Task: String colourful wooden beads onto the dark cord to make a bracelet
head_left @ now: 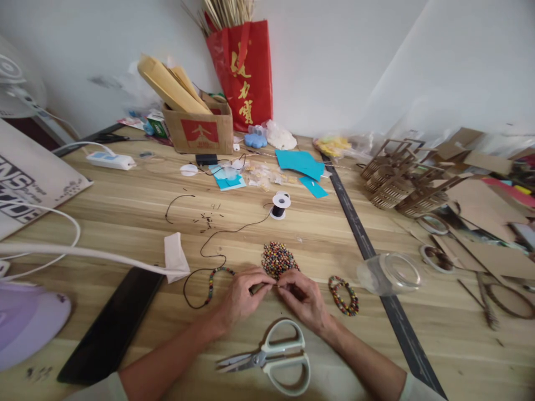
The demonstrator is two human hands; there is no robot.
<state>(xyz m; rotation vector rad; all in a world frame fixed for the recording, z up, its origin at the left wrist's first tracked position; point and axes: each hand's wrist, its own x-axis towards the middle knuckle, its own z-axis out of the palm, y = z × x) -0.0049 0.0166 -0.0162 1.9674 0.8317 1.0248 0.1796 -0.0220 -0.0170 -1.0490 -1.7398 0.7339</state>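
From here I see, on the desk (317, 228), left hand (246, 292) and right hand (303, 298) meet, fingertips pinched. Beyond, the loose bead pile (278, 259) is unstrung; the beaded coil (354, 305) looks finished, the beaded strand (210, 285) at left part-filled, its cord (201, 249) apparently gripped.

On my table (125, 223), scissors (259, 359) lie toward the near edge, bead pile (280, 259) behind, box (198, 132) by the far edge.

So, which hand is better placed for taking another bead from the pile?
Probably the right hand: it borders the bead pile, while the beaded cord lies beside the left hand.
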